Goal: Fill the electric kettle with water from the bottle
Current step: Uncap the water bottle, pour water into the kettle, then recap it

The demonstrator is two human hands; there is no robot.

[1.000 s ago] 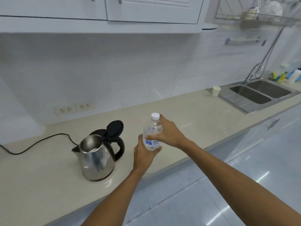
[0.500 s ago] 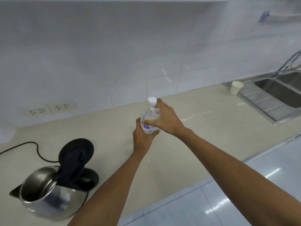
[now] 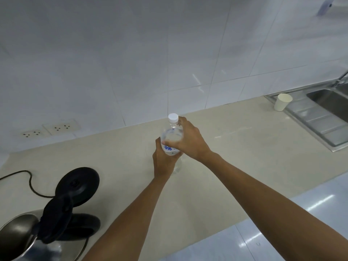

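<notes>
While both hands clamp the upright bottle (image 3: 171, 140) at centre, left hand (image 3: 163, 162) low, right hand (image 3: 189, 141) on shoulder, white cap (image 3: 173, 117) stays on; open-lidded kettle (image 3: 28, 236) sits at 8 o'clock, nearer the left arm.

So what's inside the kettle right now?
The kettle stands with its lid flipped open. The visible inner wall looks bare, dark metal with no clear water. The raised lid and the frame edge hide part of the inside. The bottle is still capped.
</notes>
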